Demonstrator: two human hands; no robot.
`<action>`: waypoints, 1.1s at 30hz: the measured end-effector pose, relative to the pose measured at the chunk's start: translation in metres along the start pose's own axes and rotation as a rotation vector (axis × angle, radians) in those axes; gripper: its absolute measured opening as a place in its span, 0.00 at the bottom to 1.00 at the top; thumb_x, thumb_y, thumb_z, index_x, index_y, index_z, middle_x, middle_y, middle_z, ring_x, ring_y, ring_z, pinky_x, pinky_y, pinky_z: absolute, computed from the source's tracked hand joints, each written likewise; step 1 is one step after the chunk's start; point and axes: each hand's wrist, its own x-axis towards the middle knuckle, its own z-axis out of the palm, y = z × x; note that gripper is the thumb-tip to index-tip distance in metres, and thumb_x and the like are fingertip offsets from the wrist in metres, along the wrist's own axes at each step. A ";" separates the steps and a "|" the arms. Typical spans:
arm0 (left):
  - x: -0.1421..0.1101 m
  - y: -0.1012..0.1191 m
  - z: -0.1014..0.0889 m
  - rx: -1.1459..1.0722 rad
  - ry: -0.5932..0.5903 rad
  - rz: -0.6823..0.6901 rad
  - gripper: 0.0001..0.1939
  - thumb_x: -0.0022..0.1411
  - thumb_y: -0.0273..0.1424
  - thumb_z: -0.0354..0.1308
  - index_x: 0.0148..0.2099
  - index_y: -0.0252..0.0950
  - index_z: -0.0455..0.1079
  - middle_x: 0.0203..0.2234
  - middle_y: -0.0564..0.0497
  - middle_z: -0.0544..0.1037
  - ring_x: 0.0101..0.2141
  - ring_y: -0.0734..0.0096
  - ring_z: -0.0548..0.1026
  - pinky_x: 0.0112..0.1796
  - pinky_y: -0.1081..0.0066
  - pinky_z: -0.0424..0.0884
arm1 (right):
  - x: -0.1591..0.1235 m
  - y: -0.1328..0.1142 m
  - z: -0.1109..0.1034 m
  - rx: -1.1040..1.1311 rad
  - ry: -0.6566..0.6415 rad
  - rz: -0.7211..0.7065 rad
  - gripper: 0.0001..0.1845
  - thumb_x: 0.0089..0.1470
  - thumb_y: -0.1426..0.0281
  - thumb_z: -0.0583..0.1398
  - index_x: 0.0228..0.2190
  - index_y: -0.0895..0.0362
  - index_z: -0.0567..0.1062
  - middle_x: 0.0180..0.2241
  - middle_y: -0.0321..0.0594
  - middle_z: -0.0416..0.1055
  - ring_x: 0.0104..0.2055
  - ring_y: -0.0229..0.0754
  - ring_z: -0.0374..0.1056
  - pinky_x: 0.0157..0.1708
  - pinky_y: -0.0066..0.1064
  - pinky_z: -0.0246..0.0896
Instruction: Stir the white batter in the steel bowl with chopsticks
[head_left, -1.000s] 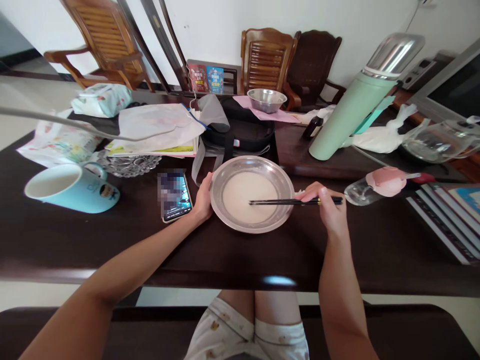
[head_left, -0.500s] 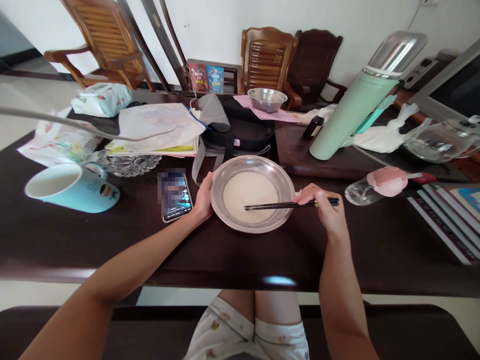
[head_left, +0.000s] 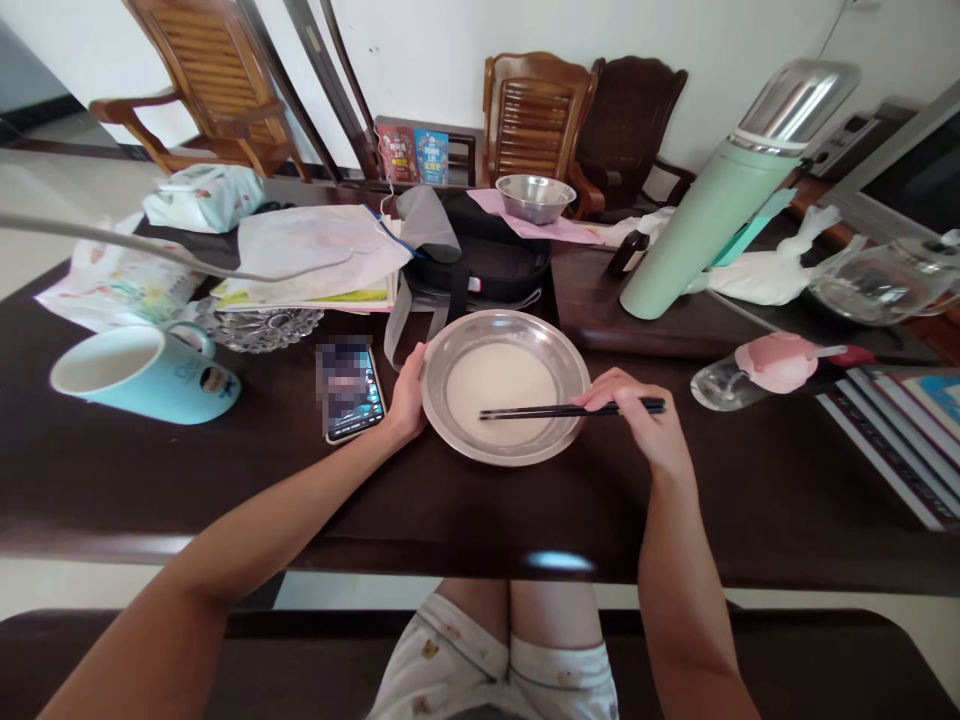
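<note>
A shallow steel basin [head_left: 435, 415] stands on the dark table in front of me, with a pale, whitish mass [head_left: 499, 378] spread over its bottom; I cannot tell whether it is liquid or fine grains. My left hand [head_left: 409, 397] grips the basin's left rim, its fingers partly hidden by the wall. A pair of black chopsticks [head_left: 559, 410] lies almost level across the basin, held by my right hand [head_left: 628, 402] at their right end. Their tips reach the pale contents left of the middle. Beside my left hand lies a phone [head_left: 354, 390] with its screen lit.
On the left are a light blue mug [head_left: 154, 380] and a glass dish [head_left: 262, 325]. Behind the basin sit a black bag [head_left: 487, 265] and a small steel bowl [head_left: 535, 200]. To the right stand a green thermos [head_left: 709, 215], a pink-lidded bottle [head_left: 772, 370] and stacked books [head_left: 892, 440].
My right hand has shifted slightly left with the chopsticks, and their tips have moved left within the basin. My left hand and the basin stay in place.
</note>
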 end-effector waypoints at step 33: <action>0.000 0.000 -0.001 0.008 -0.022 0.010 0.28 0.55 0.57 0.66 0.43 0.37 0.79 0.40 0.45 0.86 0.55 0.42 0.79 0.54 0.53 0.75 | 0.003 0.002 0.001 -0.091 0.076 -0.012 0.19 0.65 0.52 0.62 0.31 0.48 0.87 0.36 0.42 0.85 0.41 0.50 0.77 0.44 0.44 0.74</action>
